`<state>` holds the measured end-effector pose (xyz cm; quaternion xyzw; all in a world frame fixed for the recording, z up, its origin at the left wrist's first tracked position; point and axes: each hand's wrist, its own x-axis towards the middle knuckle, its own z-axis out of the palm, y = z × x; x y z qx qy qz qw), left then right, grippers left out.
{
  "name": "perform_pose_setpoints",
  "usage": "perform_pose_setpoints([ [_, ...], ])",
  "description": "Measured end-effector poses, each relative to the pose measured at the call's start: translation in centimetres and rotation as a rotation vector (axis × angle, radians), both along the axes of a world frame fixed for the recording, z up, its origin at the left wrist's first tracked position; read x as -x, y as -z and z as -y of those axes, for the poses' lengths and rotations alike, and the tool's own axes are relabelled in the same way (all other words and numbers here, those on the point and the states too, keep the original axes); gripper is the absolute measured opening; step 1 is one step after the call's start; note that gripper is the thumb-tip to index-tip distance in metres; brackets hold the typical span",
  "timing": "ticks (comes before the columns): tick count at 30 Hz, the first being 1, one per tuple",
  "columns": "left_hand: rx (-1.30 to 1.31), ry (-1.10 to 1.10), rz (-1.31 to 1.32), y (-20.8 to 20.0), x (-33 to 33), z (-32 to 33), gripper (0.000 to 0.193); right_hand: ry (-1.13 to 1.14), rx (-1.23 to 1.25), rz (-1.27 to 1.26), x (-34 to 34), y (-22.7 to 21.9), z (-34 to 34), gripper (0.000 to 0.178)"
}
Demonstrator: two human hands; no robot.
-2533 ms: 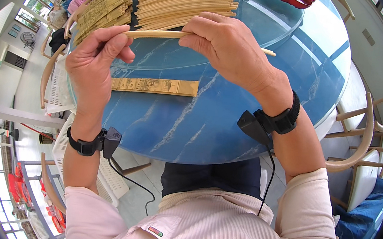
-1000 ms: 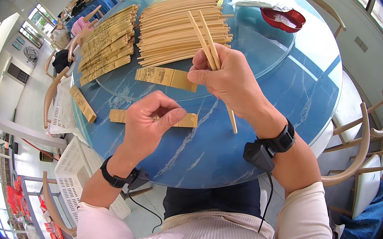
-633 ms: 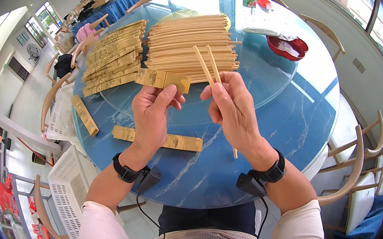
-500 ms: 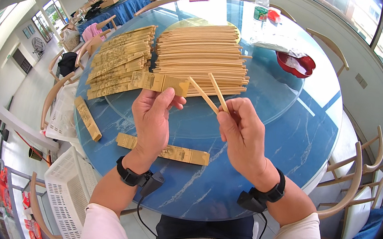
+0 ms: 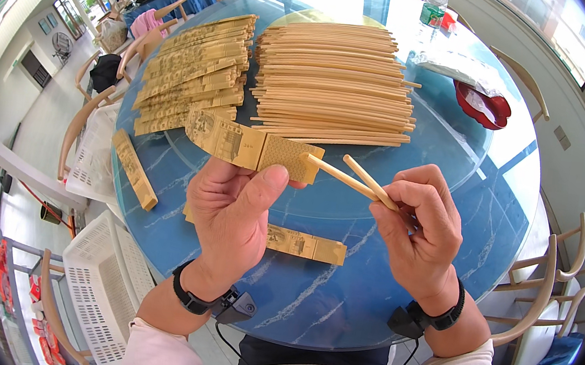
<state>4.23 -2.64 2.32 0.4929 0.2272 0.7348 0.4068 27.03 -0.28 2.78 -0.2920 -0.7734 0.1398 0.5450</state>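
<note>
My left hand (image 5: 234,219) pinches a printed gold-brown paper chopstick sleeve (image 5: 234,141) between thumb and fingers, its end toward the right. My right hand (image 5: 420,233) grips a pair of wooden chopsticks (image 5: 350,180) whose tips spread apart. One chopstick tip meets the sleeve's right end; whether it is inside or in front I cannot tell. Beyond my hands lies a broad pile of loose wooden chopsticks (image 5: 333,82). To its left is a stack of similar paper sleeves (image 5: 197,71). Another sleeve (image 5: 307,245) lies behind my left wrist, partly hidden, and one more sleeve (image 5: 134,169) rests near the left edge.
The round blue marble-patterned table (image 5: 315,300) carries a glass turntable. A red dish (image 5: 481,107), a clear plastic bag (image 5: 457,68) and a water bottle (image 5: 434,5) stand at the far right. White plastic baskets (image 5: 97,283) and wooden chairs (image 5: 543,297) surround the table.
My view has shifted slightly. Both hands sit lower and nearer, and my right hand has moved right. The chopsticks now point left, with one tip at the sleeve's end.
</note>
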Motion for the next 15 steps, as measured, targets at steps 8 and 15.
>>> perform_pose_setpoints([
  [8,-0.038,-0.025,-0.017,0.12,0.25,0.27,0.028,-0.074,0.035,-0.002,-0.09,-0.07,-0.02,0.021],
  [15,-0.039,-0.028,-0.031,0.08,0.34,0.41,0.028,-0.206,0.221,-0.034,-0.36,0.72,-0.03,0.013],
])
